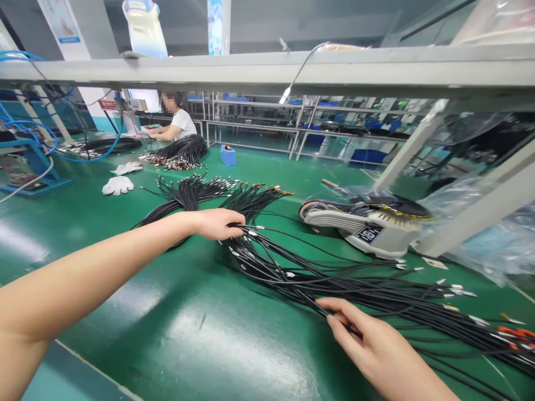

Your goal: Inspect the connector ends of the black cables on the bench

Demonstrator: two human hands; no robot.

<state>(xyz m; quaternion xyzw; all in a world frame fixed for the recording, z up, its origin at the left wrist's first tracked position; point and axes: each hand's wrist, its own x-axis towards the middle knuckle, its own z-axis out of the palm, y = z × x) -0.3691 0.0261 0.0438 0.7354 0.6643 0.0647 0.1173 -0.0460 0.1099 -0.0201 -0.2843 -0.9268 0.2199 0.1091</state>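
Note:
A long bundle of black cables [355,289] with white labels and metal ends runs across the green bench to the right edge. At its left part, my left hand [219,224] is closed around some of the cables. Lower right, my right hand [363,334] pinches a few black cables between thumb and fingers. Just beyond my left hand lie more black cables [259,197] with brass-coloured tips, and another tied bunch [188,192] with silvery ends. Orange-red pieces [516,334] show among the cable ends at far right.
A grey-white device [371,225] stands on the bench [200,334] behind the cables. White gloves [118,185], a blue box [228,155] and a further cable pile [179,153] lie farther back. A shelf beam [251,72] crosses overhead. A person [181,120] sits beyond.

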